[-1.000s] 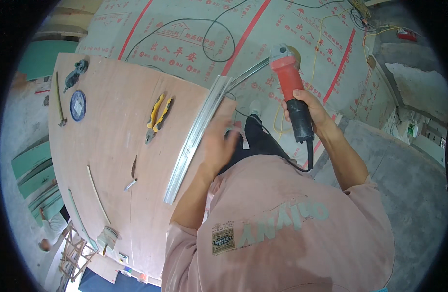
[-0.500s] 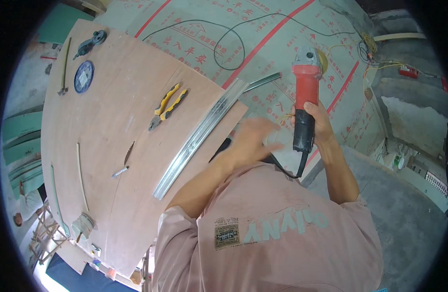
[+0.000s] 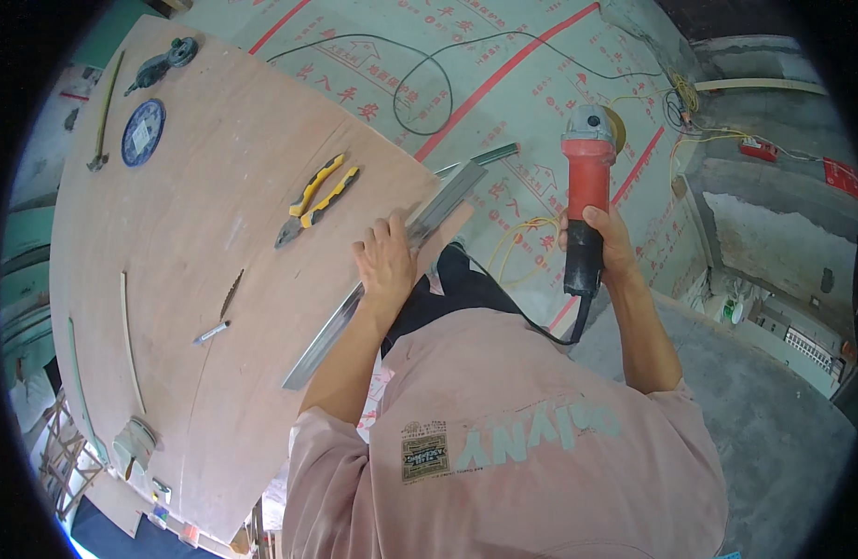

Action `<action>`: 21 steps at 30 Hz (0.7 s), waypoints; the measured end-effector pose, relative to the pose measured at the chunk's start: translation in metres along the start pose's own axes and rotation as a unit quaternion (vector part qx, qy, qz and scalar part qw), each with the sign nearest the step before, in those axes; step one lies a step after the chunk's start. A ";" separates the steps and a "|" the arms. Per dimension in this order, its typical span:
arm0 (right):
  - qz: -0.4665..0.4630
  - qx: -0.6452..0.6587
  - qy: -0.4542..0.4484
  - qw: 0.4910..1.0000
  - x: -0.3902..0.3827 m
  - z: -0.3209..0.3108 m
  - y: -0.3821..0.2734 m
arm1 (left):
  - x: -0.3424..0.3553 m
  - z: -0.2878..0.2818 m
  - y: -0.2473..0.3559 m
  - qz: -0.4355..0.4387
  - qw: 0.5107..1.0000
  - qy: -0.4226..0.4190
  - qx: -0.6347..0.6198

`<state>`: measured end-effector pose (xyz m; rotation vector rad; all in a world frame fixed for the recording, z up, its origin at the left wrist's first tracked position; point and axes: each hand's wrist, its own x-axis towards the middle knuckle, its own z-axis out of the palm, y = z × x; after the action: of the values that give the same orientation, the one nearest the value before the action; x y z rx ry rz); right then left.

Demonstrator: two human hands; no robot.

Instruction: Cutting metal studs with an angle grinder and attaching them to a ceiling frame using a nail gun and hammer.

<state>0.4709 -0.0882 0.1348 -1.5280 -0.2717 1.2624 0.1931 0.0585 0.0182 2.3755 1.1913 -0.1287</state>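
My right hand (image 3: 604,242) is wrapped around the handle of a red and black angle grinder (image 3: 587,177). The grinder is held upright above the floor, its grey head and disc pointing away from me and its cord hanging from the near end. On the wooden board, my left hand (image 3: 389,261) grips a long silvery metal channel (image 3: 319,349) around its middle. The far end of the channel lies near the board's right edge. Beyond my left fingers rest pliers with yellow and black handles (image 3: 317,200).
The wooden board (image 3: 196,186) also bears a hammer (image 3: 106,112), a round blue disc (image 3: 144,132), a marker (image 3: 212,332) and a cup (image 3: 134,445). A second metal channel (image 3: 485,158) sticks out past its edge. Cables (image 3: 452,88) loop over the printed green floor sheet.
My left hand has moved left from beside the board onto the metal channel and closed on it. The channel now lies turned on its side. The grinder stays in my right hand.
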 end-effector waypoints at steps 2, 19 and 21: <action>-0.009 0.000 -0.003 1.000 0.002 0.010 -0.005 | -0.001 0.003 -0.002 0.000 1.000 0.005 -0.007; -0.029 0.056 -0.151 0.986 0.116 0.021 -0.067 | 0.056 -0.059 0.155 0.074 0.834 -0.081 -0.541; -0.019 0.048 -0.178 0.983 0.135 0.012 -0.084 | 0.074 -0.060 0.168 0.079 0.767 -0.082 -0.631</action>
<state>0.5522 0.0492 0.1298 -1.2055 -0.4608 1.4942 0.3617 0.0538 0.1121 1.1831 0.5982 0.4042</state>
